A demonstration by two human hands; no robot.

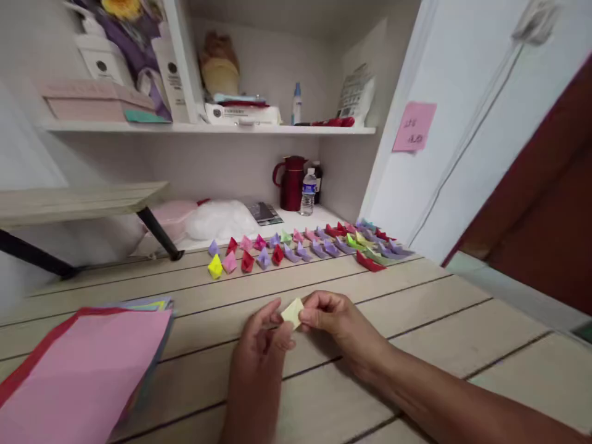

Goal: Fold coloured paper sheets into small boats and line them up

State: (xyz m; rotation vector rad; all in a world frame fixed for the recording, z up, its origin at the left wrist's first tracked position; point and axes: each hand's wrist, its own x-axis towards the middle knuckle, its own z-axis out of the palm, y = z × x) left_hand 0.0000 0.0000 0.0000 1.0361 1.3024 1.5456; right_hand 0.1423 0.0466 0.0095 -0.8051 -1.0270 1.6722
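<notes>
Bare forearms are extending over the pale counter [198, 376] from the bottom edge, the right forearm [430, 385] slanting in from the lower right corner and the left forearm [252, 401] running nearly straight up. Between the two hands, a small folded piece of pale yellow paper [292, 312] is sitting just above the counter. The right hand [337, 317] is pinching its right side, the grip narrow, with thumb and forefinger closing on the paper. The left hand [261, 339] is curling at its left side, forefinger and thumb standing apart; whether that grip is pressing on the paper, I cannot tell.

To the left, a stack of colored paper [87, 370] is lying with a pink sheet on top and red showing along its edge. Beyond the hands, small folded paper boats [263, 259] are standing in rows, a bright yellow piece [215, 267] marking the near left end. Behind them, a dark red jug [292, 185] is standing beside a clear water bottle [308, 196].
</notes>
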